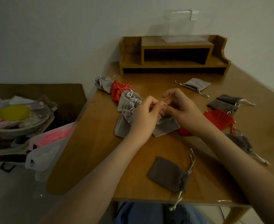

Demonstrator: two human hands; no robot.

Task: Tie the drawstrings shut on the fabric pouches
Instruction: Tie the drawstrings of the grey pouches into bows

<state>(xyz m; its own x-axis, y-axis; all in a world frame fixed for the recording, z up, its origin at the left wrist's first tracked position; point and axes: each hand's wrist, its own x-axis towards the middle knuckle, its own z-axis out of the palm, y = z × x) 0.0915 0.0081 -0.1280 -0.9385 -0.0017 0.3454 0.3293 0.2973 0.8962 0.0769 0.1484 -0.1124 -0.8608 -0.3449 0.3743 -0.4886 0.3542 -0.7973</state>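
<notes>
A light grey pouch lies at the middle of the wooden table, partly under my hands. My left hand and my right hand meet just above its mouth, each pinching the pouch's white drawstring between fingertips. To the left lies a row of tied pouches: grey ones and a red one. Loose pouches lie to the right: a light grey one, a dark grey one, a red one. A dark grey pouch sits near the front edge.
A wooden desk organiser stands at the back of the table with a clear plastic box on top. Left of the table, a bowl of clutter and plastic bags sit lower down. Another dark grey pouch lies at the right.
</notes>
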